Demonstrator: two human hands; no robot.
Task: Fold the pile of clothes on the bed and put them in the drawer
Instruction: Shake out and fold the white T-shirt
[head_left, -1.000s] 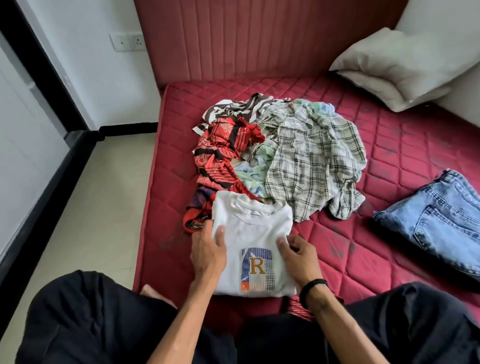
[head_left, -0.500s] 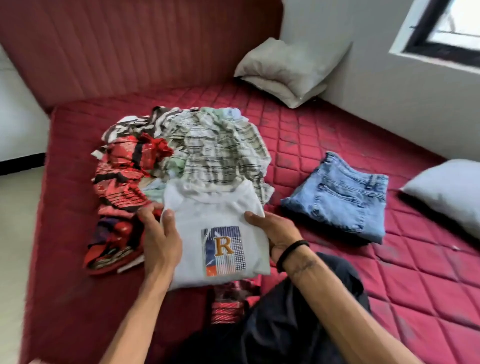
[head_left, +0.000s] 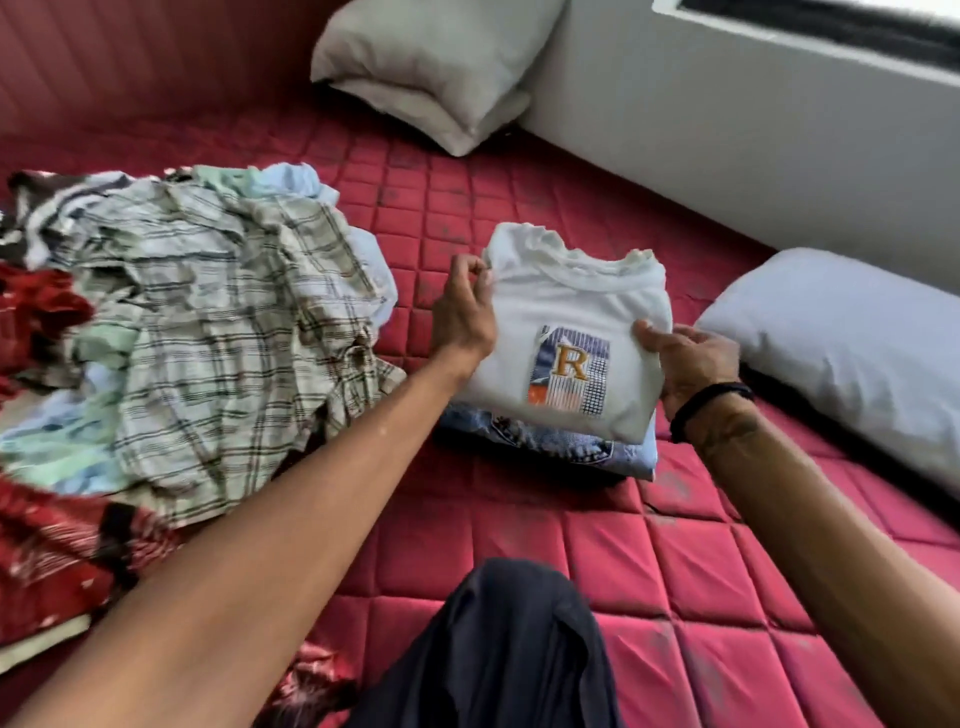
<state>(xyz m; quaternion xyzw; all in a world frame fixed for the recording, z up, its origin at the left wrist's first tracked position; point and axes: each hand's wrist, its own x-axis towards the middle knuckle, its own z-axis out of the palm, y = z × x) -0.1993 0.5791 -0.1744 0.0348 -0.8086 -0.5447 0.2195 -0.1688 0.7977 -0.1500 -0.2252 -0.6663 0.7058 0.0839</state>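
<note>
White folded t-shirt (head_left: 576, 322) with an R patch sits on the folded jeans (head_left: 550, 441), which lie on the red bed (head_left: 675, 561) just beside the pale pillow (head_left: 852, 353). Our left hand (head_left: 462, 312) pinches the shirt's edge near its collar; our right hand (head_left: 685, 358) grips its opposite side, thumb on top. We see only a strip of jeans beneath. Left of the jeans, the unfolded pile (head_left: 197, 332) runs blurred out of frame.

I have both bare arms stretched forward; my left hand (head_left: 464, 312) pinches with curled fingers, its back turned up; my right hand (head_left: 688, 358), a black band at its wrist, grips with thumb on top.
</note>
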